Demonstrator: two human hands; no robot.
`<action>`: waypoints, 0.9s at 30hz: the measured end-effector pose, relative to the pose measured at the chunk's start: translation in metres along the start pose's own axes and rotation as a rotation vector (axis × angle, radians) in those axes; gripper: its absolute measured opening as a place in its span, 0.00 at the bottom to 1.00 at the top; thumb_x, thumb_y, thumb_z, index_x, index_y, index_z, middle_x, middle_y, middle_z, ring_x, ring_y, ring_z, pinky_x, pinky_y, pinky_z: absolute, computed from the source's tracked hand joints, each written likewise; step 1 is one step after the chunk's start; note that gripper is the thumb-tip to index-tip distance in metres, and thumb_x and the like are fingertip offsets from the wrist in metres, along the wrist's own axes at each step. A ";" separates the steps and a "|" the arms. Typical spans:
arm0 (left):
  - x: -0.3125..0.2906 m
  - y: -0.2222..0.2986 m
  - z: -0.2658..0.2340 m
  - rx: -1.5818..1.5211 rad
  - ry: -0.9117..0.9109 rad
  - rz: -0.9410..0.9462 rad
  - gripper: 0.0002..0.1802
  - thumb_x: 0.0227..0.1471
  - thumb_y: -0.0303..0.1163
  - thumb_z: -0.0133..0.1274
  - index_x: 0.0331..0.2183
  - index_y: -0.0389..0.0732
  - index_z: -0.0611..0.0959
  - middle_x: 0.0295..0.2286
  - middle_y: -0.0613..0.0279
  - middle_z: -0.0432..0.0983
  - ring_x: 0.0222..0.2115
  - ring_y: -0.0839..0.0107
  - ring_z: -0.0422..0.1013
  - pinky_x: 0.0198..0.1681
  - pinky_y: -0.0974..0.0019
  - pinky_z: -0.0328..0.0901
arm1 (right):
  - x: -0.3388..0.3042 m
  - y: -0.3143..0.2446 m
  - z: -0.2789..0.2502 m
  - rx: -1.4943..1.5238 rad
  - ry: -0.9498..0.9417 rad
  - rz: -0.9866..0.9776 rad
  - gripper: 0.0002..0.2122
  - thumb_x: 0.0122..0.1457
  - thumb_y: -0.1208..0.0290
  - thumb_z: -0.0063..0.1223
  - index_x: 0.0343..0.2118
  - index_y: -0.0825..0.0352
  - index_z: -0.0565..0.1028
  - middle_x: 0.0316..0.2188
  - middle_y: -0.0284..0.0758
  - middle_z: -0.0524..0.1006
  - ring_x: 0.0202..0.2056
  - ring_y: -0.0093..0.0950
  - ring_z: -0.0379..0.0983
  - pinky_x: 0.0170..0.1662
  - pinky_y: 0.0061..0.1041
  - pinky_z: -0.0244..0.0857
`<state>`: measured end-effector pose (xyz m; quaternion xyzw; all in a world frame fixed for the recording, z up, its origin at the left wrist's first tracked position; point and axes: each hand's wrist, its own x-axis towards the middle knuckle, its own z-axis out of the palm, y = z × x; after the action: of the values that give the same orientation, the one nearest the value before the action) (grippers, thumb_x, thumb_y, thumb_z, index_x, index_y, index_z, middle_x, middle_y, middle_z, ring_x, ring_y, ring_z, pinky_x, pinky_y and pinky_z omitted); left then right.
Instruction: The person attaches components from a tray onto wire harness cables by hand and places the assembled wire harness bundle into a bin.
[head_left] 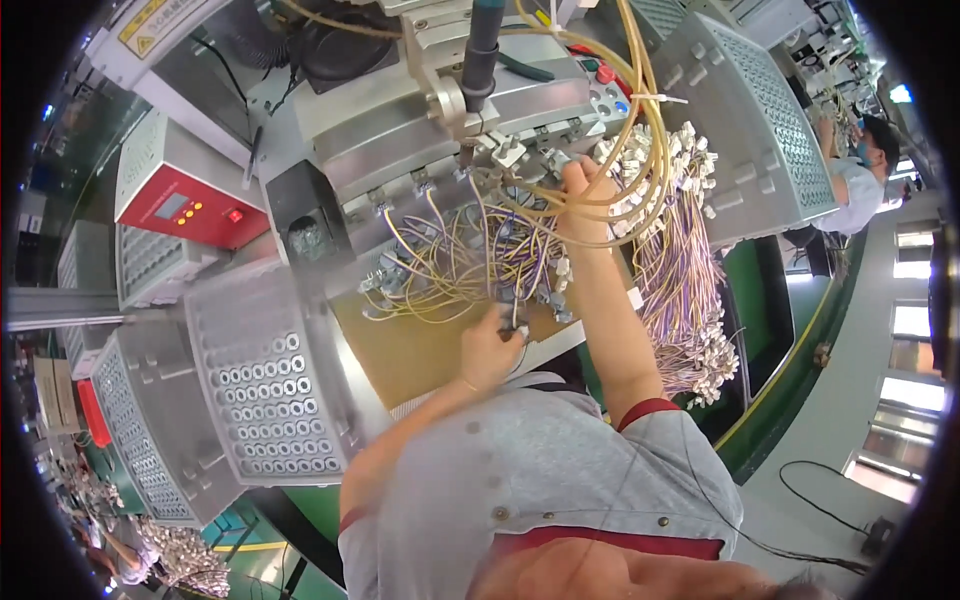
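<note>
L hand [487, 352]: fingers curled in, tips closed on a small grey connector [513, 318] — near edge of your wire pile.
R hand [583, 200]: up at the machine [370, 120], fingers bent close; can't tell what, if anything, you've got in them.
Wire pile [450, 255]: yellow/purple leads, tangled on the brown board [385, 350] — machine just behind.
Wire bundle [680, 285]: white-ended, beside your R forearm.

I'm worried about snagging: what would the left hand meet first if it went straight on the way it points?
The left hand would probably meet the grey connector right beside its fingers, then the wires; depth is unclear here.
</note>
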<state>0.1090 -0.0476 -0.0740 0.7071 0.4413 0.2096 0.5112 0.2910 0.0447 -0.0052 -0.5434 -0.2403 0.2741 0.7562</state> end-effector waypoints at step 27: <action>-0.049 0.006 -0.168 -0.090 0.209 -0.152 0.10 0.38 0.18 0.53 0.30 0.34 0.78 0.22 0.67 0.72 0.21 0.83 0.66 0.25 0.80 0.60 | 0.013 -0.004 0.023 0.001 0.104 0.277 0.06 0.47 0.74 0.41 0.18 0.69 0.67 0.11 0.28 0.62 0.09 0.23 0.62 0.13 0.20 0.61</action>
<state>-0.0401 0.0013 0.0045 0.6223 0.5345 0.2622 0.5082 0.2862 0.0685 0.0067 -0.5844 -0.1234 0.3477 0.7228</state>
